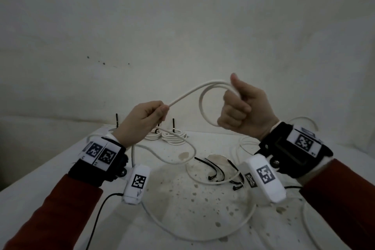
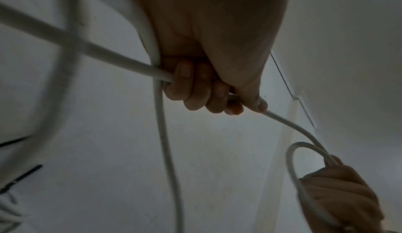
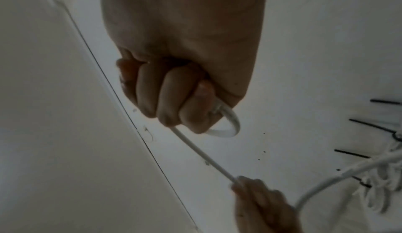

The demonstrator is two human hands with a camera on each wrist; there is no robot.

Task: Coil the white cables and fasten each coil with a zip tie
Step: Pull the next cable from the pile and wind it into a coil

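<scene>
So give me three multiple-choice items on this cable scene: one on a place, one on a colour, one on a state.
1. Where do the finished coils lie?
A. at the table's far edge, by the wall
B. on the near edge
C. in the person's lap

2. What colour are the loose zip ties?
A. white
B. black
C. red

3. How does the right hand stand?
A. flat on the table
B. open in the air
C. fingers curled round a loop of the white cable

Key: 1 A, the head view shows them behind the left hand, near the wall. 2 B, they lie dark on the pale table. 3 C, the right wrist view shows the loop leaving the fist.
</scene>
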